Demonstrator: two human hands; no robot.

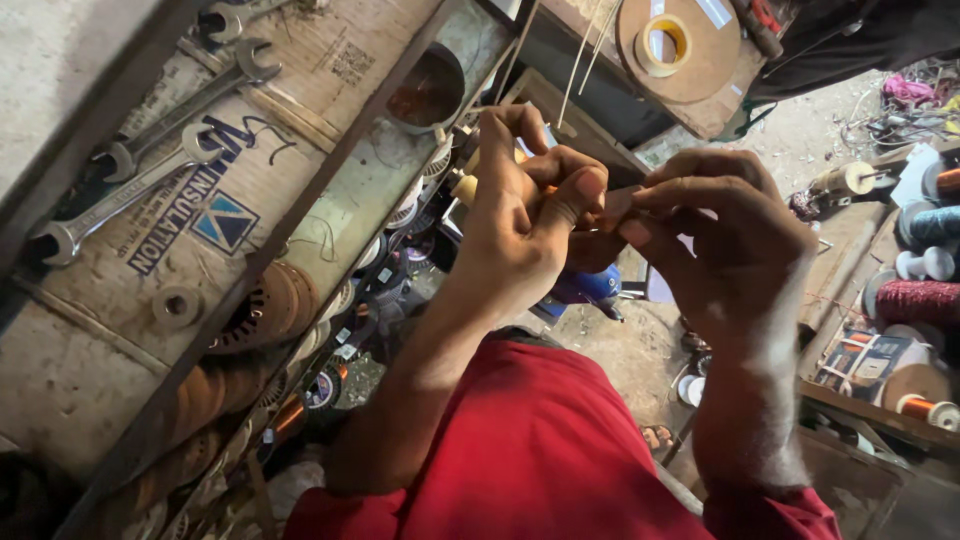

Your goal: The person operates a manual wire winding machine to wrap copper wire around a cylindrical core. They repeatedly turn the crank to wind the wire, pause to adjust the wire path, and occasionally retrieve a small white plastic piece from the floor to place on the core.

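I'm pinching a small brownish strip (pixel 612 203) between my left hand (pixel 520 215) and right hand (pixel 725 245) — both clamped together on it, its long axis running hand to hand.

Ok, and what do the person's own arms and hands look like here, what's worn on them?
Both hands are bare: no gloves, rings or watch visible on the left hand or the right hand. The forearms are uncovered; red sleeves sit pushed up near the elbows, matching the red garment below. The right forearm carries a pale dusty or powdery coating.
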